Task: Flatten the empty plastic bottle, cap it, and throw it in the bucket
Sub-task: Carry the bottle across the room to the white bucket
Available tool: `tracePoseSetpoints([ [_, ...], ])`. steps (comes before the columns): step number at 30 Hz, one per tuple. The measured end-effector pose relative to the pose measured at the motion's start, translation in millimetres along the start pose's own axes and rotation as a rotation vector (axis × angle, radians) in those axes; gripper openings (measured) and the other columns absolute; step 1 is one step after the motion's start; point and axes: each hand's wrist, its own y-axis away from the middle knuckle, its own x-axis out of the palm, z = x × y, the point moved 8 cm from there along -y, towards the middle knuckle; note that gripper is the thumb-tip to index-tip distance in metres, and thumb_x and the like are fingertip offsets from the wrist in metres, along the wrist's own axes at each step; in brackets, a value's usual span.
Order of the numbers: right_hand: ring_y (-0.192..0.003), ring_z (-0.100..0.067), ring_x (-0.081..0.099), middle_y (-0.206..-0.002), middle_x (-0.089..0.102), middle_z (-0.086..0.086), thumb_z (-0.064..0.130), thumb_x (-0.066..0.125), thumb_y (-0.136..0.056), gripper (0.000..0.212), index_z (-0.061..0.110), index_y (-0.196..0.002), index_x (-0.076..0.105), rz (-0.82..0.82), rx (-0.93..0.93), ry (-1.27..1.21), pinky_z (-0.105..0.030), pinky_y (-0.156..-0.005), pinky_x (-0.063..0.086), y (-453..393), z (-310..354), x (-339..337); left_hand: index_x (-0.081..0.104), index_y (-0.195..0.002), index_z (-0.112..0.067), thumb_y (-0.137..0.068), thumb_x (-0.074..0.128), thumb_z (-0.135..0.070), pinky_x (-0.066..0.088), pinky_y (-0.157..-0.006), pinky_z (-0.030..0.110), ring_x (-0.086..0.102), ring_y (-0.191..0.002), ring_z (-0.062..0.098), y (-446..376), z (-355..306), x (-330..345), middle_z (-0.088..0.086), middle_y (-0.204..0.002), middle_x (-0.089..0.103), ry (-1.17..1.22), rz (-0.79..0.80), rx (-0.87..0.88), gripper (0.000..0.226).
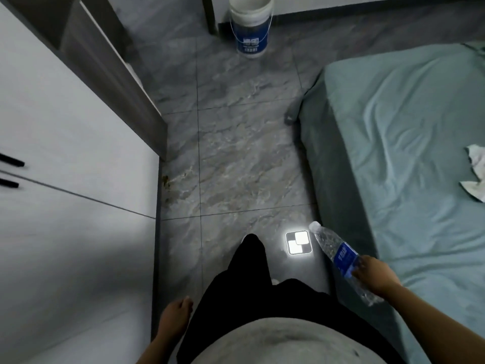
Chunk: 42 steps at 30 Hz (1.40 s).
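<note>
A clear plastic bottle [331, 245] with a blue label and a white cap on its neck is held at the lower right, its cap end pointing up and left. My right hand [374, 273] grips it around the lower half, beside the bed's edge. The bottle looks round, not crushed. My left hand [176, 312] hangs at my side at the lower left with loosely curled fingers and nothing in it. A white bucket [250, 27] with a blue label and a wire handle stands on the floor at the far end, top centre.
A bed [406, 143] with a green sheet fills the right side, with crumpled paper [476, 174] on it. White cabinets [65, 143] line the left. A grey tiled floor [236, 143] runs between them to the bucket. A bright ceiling-light reflection [298, 243] shows on the floor.
</note>
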Motion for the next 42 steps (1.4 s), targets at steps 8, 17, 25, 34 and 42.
tracePoseSetpoints([
  [8, -0.094, -0.031, 0.065, -0.104, 0.069, -0.017, 0.013, 0.058, -0.085, 0.007, 0.017, -0.08, 0.06, 0.028, 0.116, -0.047, -0.03, -0.071, 0.044, -30.8, 25.3, -39.0, 0.044, -0.051, -0.01, -0.097, 0.037, -0.018, 0.035, -0.059, 0.032, 0.047, -0.058, 0.022, -83.4, -112.4, -64.9, 0.012, -0.058, 0.052, -0.036, -0.003, 0.13, 0.047],
  [17, -0.095, -0.033, 0.067, -0.108, 0.069, -0.02, 0.009, 0.06, -0.084, 0.023, 0.003, -0.107, 0.064, 0.075, 0.235, -0.117, -0.037, -0.081, 0.053, -83.2, 39.9, -94.5, 0.066, -0.089, 0.009, -0.096, 0.04, -0.016, 0.046, -0.089, 0.04, 0.063, -0.095, 0.037, -166.4, -259.4, -102.9, 0.03, -0.098, 0.068, -0.002, -0.003, 0.204, 0.037],
  [25, -0.105, -0.033, 0.063, -0.115, 0.067, -0.017, 0.016, 0.057, -0.088, 0.025, 0.007, -0.111, 0.062, 0.002, 0.118, -0.086, -0.032, -0.084, 0.05, -182.4, 115.3, -221.2, 0.057, -0.063, -0.007, -0.095, 0.038, -0.013, 0.035, -0.069, 0.03, 0.054, -0.072, 0.023, -206.9, -319.1, -116.0, 0.015, -0.071, 0.058, 0.007, 0.053, 0.119, 0.038],
  [34, -0.106, -0.032, 0.061, -0.116, 0.066, -0.018, 0.013, 0.058, -0.087, 0.028, 0.008, -0.114, 0.062, -0.023, 0.077, -0.088, -0.031, -0.085, 0.048, -261.4, 203.3, -311.2, 0.056, -0.068, -0.002, -0.095, 0.038, -0.01, 0.038, -0.072, 0.032, 0.061, -0.085, 0.033, -262.2, -363.2, -156.8, 0.025, -0.086, 0.063, 0.12, 0.069, -0.014, 0.034],
  [42, -0.104, -0.029, 0.063, -0.115, 0.067, -0.015, 0.011, 0.058, -0.085, 0.029, 0.009, -0.114, 0.062, 0.061, 0.151, -0.113, -0.032, -0.087, 0.05, -295.9, 252.8, -338.8, 0.056, -0.072, -0.003, -0.094, 0.038, -0.008, 0.041, -0.075, 0.037, 0.06, -0.087, 0.032, -345.6, -475.6, -227.9, 0.022, -0.083, 0.06, 0.116, 0.069, 0.111, 0.029],
])
